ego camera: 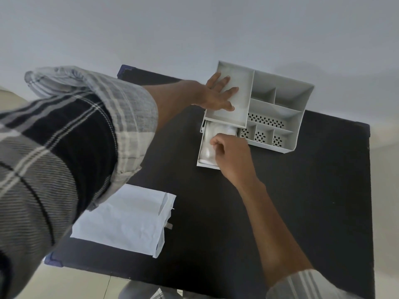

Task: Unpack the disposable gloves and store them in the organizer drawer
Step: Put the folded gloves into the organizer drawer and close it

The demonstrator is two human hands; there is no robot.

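Checked sleeve [54,147] on the left arm fills the near corner, and beside it a flat white bag [127,219] lies on the black desk [302,201], looking empty. Farther off sits the gray organizer [278,98] with its many little boxes. The left hand [218,93] lies flat on the organizer's top tray, fingers [232,90] spread apart, holding nothing (it seems to be keeping the organizer from sliding). The drawer [199,156] is pulled out toward the person, and its long side points from the organizer back at the person. The gloves [210,141] are a pale, see-through bundle lying inside the drawer. The right hand [231,156] is right on top of them, fingers curled together and pressing down on or pinching the bundle; I cannot tell which. This hand is the nearer one to the gloves and the drawer front. I think the next move is to push the drawer straight in, away from the person. The right hand hides the drawer's front corner and part of the gloves, so I cannot tell if any glove sticks over the edge.
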